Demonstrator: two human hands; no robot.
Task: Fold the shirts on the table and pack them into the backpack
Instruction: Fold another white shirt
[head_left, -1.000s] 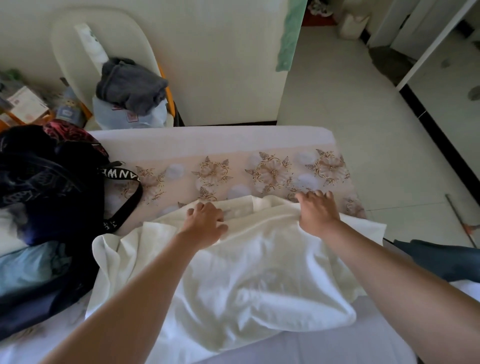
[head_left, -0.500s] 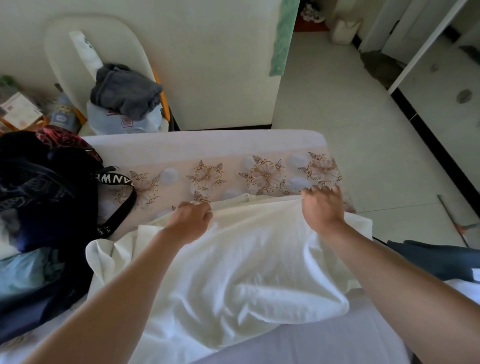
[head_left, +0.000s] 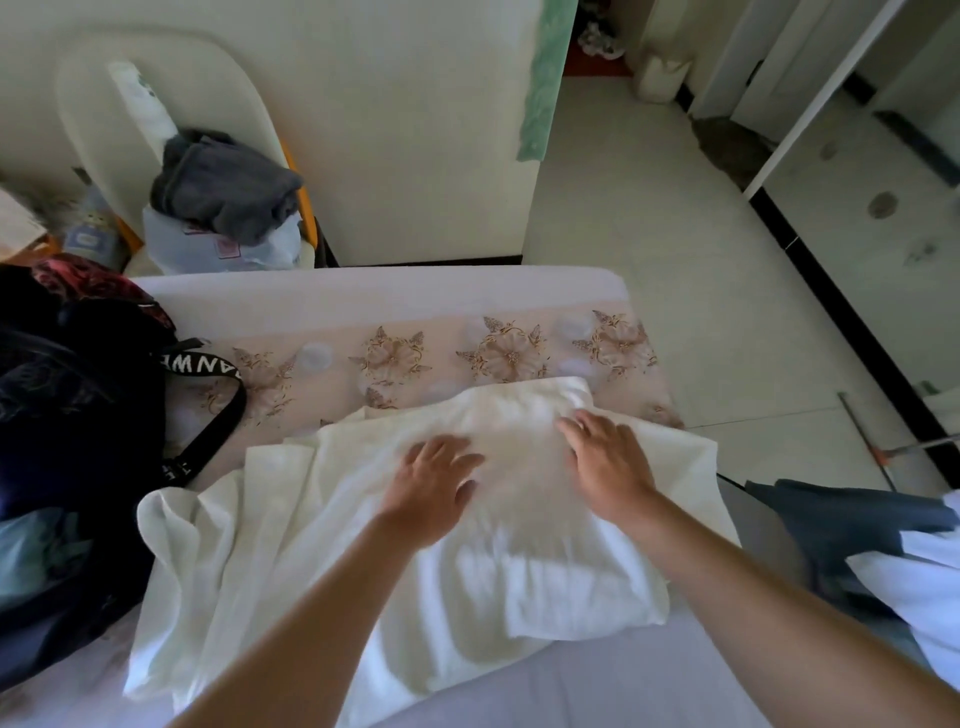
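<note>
A flowered cloth is covering the table, and the white shirt is lying spread across it. I am pressing my left hand and right hand flat on it, fingers straight. The dark backpack is sitting at the left.

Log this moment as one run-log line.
stage: folding | left hand: pressed flat on cream-white fabric shirt | right hand: pressed flat on shirt | black fabric backpack: left of shirt, shirt not yet packed

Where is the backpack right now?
In the head view, the black backpack sits on the left of the table, its lettered strap beside the white shirt.
</note>
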